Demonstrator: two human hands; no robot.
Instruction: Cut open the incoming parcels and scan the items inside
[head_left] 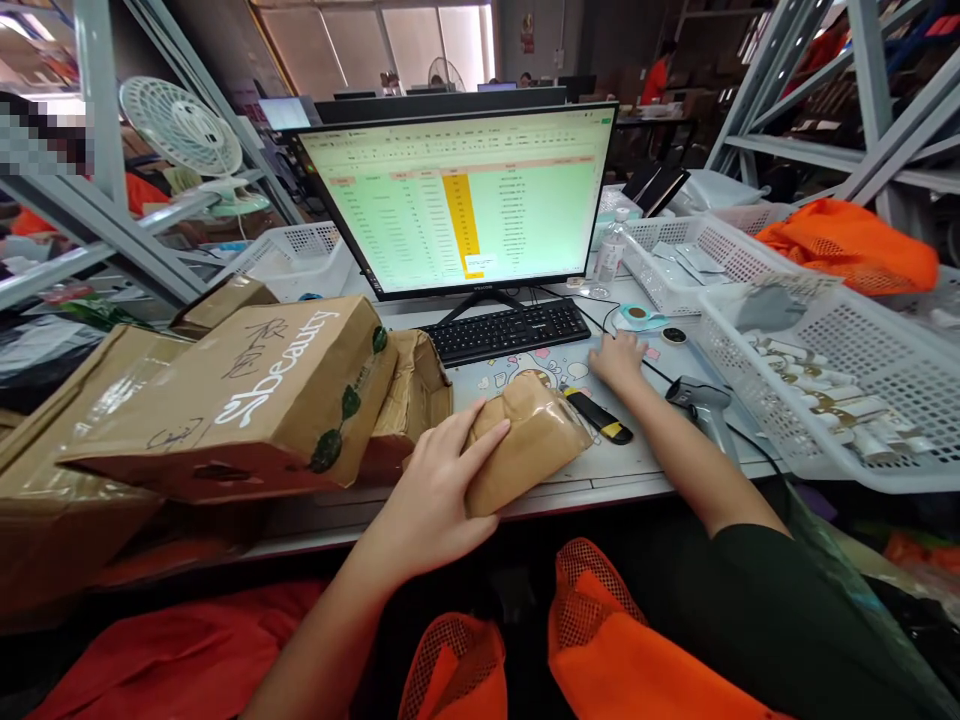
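My left hand (450, 480) is closed on the near left side of a small brown paper-wrapped package (529, 430), with clear tape shining at its right end. The package is tilted over the front part of the desk. Farther right, my right hand (621, 360) rests on the desk mat with its fingers curled down; whatever lies under the palm is hidden. Just beyond those fingers sits a roll of tape (637, 317), and a thin black cable runs close by. A black and yellow box cutter (598, 415) lies between the package and my right forearm.
A monitor (465, 205) showing a spreadsheet stands behind a black keyboard (506, 332). Cardboard boxes (247, 390) crowd the left. At right are a barcode scanner (705, 405), a white basket (922, 390) of small white-and-gold items and a plastic bottle (611, 250). Metal shelf frames flank the desk.
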